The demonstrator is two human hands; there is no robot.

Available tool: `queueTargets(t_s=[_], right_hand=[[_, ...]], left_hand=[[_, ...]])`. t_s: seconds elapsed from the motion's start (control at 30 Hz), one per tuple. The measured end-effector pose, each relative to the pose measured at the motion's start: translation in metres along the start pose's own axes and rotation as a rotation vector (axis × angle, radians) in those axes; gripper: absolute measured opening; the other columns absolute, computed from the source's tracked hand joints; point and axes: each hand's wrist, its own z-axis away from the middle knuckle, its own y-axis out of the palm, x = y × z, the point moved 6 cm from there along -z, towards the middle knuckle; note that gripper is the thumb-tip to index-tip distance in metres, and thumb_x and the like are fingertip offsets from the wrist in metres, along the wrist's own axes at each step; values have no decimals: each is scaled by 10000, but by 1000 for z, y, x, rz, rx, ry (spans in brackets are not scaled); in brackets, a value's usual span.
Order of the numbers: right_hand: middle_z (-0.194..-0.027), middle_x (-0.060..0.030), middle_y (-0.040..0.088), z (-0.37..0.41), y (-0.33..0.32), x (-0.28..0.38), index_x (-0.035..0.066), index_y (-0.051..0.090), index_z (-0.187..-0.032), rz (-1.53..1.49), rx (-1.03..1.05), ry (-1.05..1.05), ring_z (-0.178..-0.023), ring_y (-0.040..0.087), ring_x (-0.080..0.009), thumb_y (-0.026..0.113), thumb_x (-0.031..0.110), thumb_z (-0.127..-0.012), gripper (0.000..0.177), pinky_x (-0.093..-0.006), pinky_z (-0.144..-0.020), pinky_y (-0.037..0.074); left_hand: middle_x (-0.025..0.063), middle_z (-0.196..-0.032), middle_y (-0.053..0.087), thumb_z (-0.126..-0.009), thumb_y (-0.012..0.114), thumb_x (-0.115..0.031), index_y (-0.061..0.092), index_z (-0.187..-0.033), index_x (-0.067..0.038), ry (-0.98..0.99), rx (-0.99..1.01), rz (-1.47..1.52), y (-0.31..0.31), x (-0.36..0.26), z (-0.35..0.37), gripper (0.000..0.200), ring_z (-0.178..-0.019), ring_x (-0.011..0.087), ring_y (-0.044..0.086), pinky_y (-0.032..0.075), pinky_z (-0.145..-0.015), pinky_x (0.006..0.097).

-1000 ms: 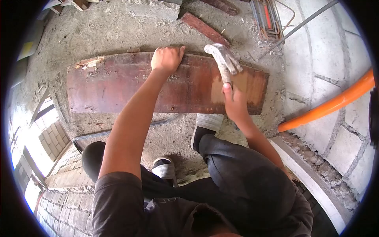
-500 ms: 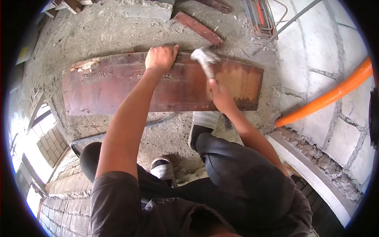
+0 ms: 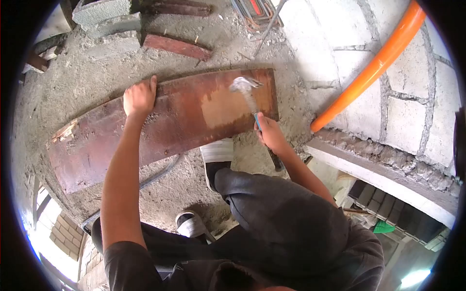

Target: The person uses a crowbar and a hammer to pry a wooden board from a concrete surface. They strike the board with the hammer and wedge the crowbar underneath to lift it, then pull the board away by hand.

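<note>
A long reddish-brown wooden board lies across the ground in front of me, its left end splintered and a pale bare patch towards its right. My left hand grips the board's far edge, fingers curled over and hidden behind it, thumb pointing away from me. In my right hand is a claw hammer, held by the handle with fingers closed round it. The hammer's metal head is over the pale patch near the far edge. My striped shoe is right at the board's near edge.
Beyond the board lie a reddish wood offcut with nails sticking up and grey concrete blocks. Bent metal rods lie at the far side. An orange pipe runs along the white block wall on the right.
The view has swung right, so the board appears further left and slanted. The hammer head has shifted right along the board to the pale patch. My left hand keeps its grip.
</note>
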Motion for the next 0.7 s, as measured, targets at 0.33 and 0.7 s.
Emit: queueTargets(t_s=[0.33,0.7], right_hand=[[-517,27,381,-22,-34,-2,94,487,-755,-200,-255,21,-396,361,-91,380,678,-948,624,-270,-396,313],[-521,34,371,-25,-31,6,111,463,-767,-537,-192,57,-414,364,-101,369,715,-928,632,-273,-418,321]], left_hand=[[255,-880,679,-1006,353,-494,710,-876,-14,-23,75,4,0,-3,4,612,-878,410,667,507,-837,488],[243,-912,679,-1007,350,-488,700,-912,-33,-38,112,10,4,0,2,582,-899,418,654,496,-837,500]])
